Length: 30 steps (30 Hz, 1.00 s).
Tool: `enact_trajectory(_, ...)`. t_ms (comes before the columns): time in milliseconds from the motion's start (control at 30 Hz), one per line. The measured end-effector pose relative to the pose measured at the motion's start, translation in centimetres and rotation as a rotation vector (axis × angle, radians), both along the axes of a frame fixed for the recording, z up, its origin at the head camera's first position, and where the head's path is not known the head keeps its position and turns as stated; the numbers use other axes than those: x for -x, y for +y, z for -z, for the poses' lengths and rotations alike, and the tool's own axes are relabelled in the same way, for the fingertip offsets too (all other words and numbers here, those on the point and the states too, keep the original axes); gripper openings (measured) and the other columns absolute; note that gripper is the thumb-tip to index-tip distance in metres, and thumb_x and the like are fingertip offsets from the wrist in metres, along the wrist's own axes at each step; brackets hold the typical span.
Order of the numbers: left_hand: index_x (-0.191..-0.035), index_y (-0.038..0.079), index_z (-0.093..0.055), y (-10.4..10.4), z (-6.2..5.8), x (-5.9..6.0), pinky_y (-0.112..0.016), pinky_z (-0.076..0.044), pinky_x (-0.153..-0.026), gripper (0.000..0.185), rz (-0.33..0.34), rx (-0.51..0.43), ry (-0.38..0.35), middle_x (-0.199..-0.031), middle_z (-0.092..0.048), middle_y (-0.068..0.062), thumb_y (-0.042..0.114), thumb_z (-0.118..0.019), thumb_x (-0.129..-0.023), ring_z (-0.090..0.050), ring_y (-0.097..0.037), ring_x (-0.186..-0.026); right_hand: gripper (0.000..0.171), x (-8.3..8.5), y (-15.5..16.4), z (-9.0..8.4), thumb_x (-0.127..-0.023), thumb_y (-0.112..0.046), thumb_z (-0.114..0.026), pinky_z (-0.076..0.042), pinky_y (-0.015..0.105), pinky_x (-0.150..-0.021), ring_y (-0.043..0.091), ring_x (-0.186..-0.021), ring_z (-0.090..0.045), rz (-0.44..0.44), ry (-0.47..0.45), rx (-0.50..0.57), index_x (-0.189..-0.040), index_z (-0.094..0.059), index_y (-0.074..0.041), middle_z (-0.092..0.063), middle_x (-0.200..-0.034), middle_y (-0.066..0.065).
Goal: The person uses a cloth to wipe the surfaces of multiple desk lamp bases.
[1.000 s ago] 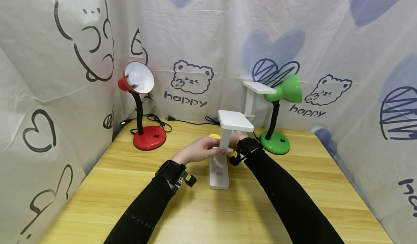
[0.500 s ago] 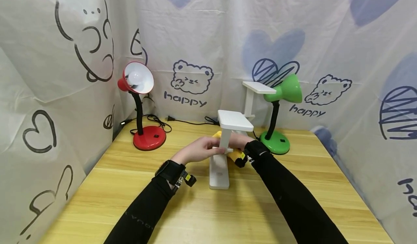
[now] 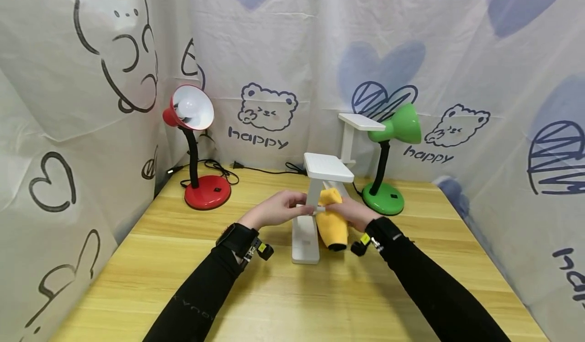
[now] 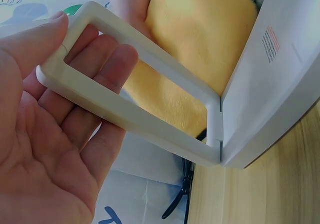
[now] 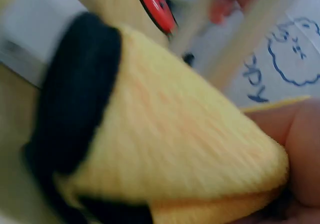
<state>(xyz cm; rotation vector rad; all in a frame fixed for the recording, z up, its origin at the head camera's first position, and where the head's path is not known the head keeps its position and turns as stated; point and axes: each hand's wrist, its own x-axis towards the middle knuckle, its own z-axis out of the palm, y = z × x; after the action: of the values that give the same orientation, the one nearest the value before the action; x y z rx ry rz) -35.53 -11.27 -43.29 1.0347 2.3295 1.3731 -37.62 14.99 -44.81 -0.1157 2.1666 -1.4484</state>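
While the left hand (image 3: 279,209) grips the white folding lamp's (image 3: 307,230) arm at frame centre, the right hand (image 3: 354,212) clutches a yellow cloth (image 3: 331,223) against it, so wiping appears underway; the next stroke likely calls for steady bracing.

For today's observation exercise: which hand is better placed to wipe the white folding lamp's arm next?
Probably the right hand: it already holds the yellow cloth against the white folding lamp. The left hand has its grip on the lamp's frame, steadying it.
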Motion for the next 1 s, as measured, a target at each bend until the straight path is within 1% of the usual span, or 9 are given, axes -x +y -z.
enact_trajectory(100, -0.125, 0.029, -0.068, 0.0, 0.1, 0.0, -0.041, -0.051, -0.101, 0.03, 0.003, 0.0, -0.006, -0.124, -0.073, -0.007, 0.045, -0.061, -0.101, -0.068, -0.016, -0.113, 0.045, -2.6, 0.0, 0.8, -0.1, -0.03, -0.061, -0.059, 0.036, -0.077, 0.022, -0.091, -0.072, 0.031, 0.064, -0.021, -0.134, -0.052, -0.002, -0.071, -0.112, 0.016)
enact_trajectory(233, -0.123, 0.031, -0.069, 0.0, -0.1, 0.0, -0.041, -0.051, -0.101, 0.029, -0.019, 0.017, 0.005, -0.119, -0.074, 0.004, 0.047, -0.061, -0.1, -0.067, -0.01, -0.111, 0.042, -6.2, -0.6, 1.3, -0.098, -0.03, -0.062, -0.058, 0.035, -0.074, 0.021, -0.086, -0.071, 0.036, 0.178, -0.057, -0.128, -0.058, -0.001, -0.072, -0.106, 0.014)
enact_trajectory(400, -0.123, 0.031, -0.069, -0.1, -0.3, -0.1, -0.042, -0.05, -0.102, 0.03, -0.032, 0.024, 0.004, -0.121, -0.074, 0.002, 0.048, -0.061, -0.1, -0.067, -0.008, -0.111, 0.029, -9.8, -0.9, 1.3, -0.099, -0.024, -0.062, -0.057, 0.034, -0.068, 0.018, -0.077, -0.07, -0.035, 0.298, -0.109, -0.12, -0.062, -0.003, -0.072, -0.096, 0.01)
enact_trajectory(500, -0.124, 0.03, -0.069, -0.2, -0.3, -0.1, -0.041, -0.051, -0.102, 0.03, -0.033, 0.03, 0.007, -0.122, -0.073, 0.0, 0.047, -0.061, -0.1, -0.067, -0.008, -0.111, 0.038, -11.4, -1.0, 1.2, -0.101, -0.019, -0.059, -0.054, 0.03, -0.061, 0.012, -0.063, -0.063, -0.141, 0.472, -0.252, -0.139, -0.059, -0.016, -0.07, -0.093, 0.003)
enact_trajectory(600, -0.124, 0.029, -0.069, -0.3, -0.2, 0.0, -0.041, -0.051, -0.102, 0.031, -0.033, 0.023, 0.009, -0.122, -0.074, 0.0, 0.047, -0.061, -0.1, -0.067, -0.008, -0.111, 0.066, -12.5, -1.5, 1.2, -0.095, -0.005, -0.061, -0.055, 0.031, -0.073, 0.011, -0.082, -0.068, -0.276, 0.71, -0.385, -0.153, -0.045, -0.032, -0.071, -0.118, 0.002)
enact_trajectory(700, -0.124, 0.03, -0.069, -0.3, -0.1, 0.1, -0.039, -0.052, -0.1, 0.031, -0.036, 0.016, 0.011, -0.12, -0.074, 0.0, 0.048, -0.061, -0.1, -0.068, -0.009, -0.11, 0.08, -12.9, -2.3, 1.4, -0.086, 0.005, -0.067, -0.056, 0.035, -0.092, 0.014, -0.115, -0.066, -0.405, 0.889, -0.463, -0.154, -0.043, -0.03, -0.062, -0.143, 0.002)
enact_trajectory(733, -0.124, 0.03, -0.069, -0.3, 0.0, 0.1, -0.039, -0.052, -0.1, 0.031, -0.034, 0.012, 0.01, -0.12, -0.074, 0.0, 0.048, -0.061, -0.1, -0.068, -0.01, -0.11, 0.081, -13.0, -2.6, 1.5, -0.084, 0.006, -0.069, -0.054, 0.037, -0.098, 0.017, -0.125, -0.062, -0.446, 0.93, -0.486, -0.154, -0.045, -0.028, -0.058, -0.147, 0.004)
enact_trajectory(833, -0.123, 0.03, -0.069, -0.3, 0.1, 0.1, -0.039, -0.052, -0.099, 0.032, -0.034, 0.012, 0.012, -0.119, -0.074, 0.0, 0.049, -0.061, -0.1, -0.069, -0.013, -0.109, 0.074, -13.2, -3.7, 1.9, -0.085, 0.0, -0.073, -0.051, 0.041, -0.105, 0.021, -0.134, -0.057, -0.583, 1.068, -0.61, -0.151, -0.049, -0.023, -0.056, -0.15, 0.005)
enact_trajectory(1000, -0.124, 0.03, -0.069, 0.0, 0.0, 0.0, -0.041, -0.051, -0.1, 0.032, -0.018, 0.004, 0.0, -0.122, -0.074, -0.004, 0.049, -0.061, -0.099, -0.068, -0.012, -0.11, 0.062, -13.2, -5.3, 2.9, -0.087, -0.013, -0.074, -0.049, 0.048, -0.107, 0.025, -0.145, -0.046, -0.77, 1.364, -0.874, -0.145, -0.055, -0.025, -0.049, -0.156, 0.003)
